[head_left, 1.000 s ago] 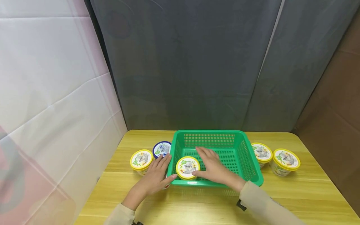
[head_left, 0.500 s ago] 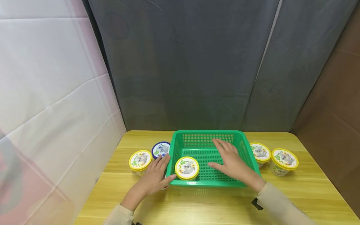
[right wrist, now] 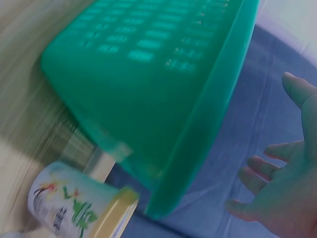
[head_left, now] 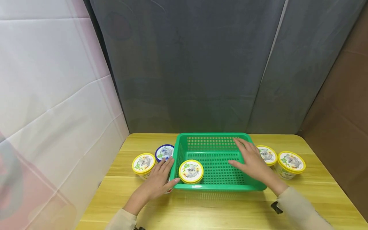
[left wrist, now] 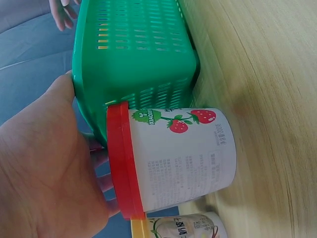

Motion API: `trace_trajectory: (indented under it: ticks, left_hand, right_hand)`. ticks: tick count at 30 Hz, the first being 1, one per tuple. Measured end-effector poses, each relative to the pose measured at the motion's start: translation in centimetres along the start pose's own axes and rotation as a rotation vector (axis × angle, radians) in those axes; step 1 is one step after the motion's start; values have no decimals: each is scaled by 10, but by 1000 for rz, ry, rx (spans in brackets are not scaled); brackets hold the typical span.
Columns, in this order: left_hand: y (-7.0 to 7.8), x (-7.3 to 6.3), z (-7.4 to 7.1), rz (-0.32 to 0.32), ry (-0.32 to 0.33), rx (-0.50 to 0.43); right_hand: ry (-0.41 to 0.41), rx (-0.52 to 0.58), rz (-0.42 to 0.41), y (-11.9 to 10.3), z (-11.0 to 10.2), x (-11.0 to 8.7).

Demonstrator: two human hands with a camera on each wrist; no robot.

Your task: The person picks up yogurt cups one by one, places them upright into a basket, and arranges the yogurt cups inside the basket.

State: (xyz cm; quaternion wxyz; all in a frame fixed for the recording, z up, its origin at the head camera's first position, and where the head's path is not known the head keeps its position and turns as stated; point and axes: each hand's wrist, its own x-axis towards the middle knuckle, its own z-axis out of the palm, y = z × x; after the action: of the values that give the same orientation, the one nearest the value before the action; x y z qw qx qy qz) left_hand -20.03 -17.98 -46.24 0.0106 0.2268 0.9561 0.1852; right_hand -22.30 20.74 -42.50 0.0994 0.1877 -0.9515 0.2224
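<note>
A green plastic basket point(head_left: 218, 187) stands on the table, with a yellow-lidded tub point(head_left: 191, 172) upright in its front left corner. My left hand point(head_left: 158, 180) lies over a red-lidded tub point(left wrist: 173, 158) with strawberries printed on it, just outside the basket's left wall. Its fingers are extended over the lid, and the thumb reaches the basket rim. In the head view this hand hides most of that tub. My right hand point(head_left: 253, 161) hovers over the basket's right side, fingers spread and nothing in it.
Left of the basket are a blue-lidded tub point(head_left: 164, 152) and another yellow-lidded tub point(head_left: 143, 163). Two more, a nearer-in yellow-lidded tub point(head_left: 268, 154) and an outer one point(head_left: 290, 163), stand at the right. A grey curtain point(head_left: 184, 70) hangs behind the table point(head_left: 201, 210).
My right hand has left the yellow-lidded tub inside the basket and moved right, across to the basket's right rim. The left hand has stayed in place.
</note>
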Motion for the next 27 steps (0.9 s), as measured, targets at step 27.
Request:
trace_trajectory:
  ticks: [27]
  left_hand:
    - [1,1,0,-1,-10,8]
  right_hand:
    - [36,3,153,81,-27,-17]
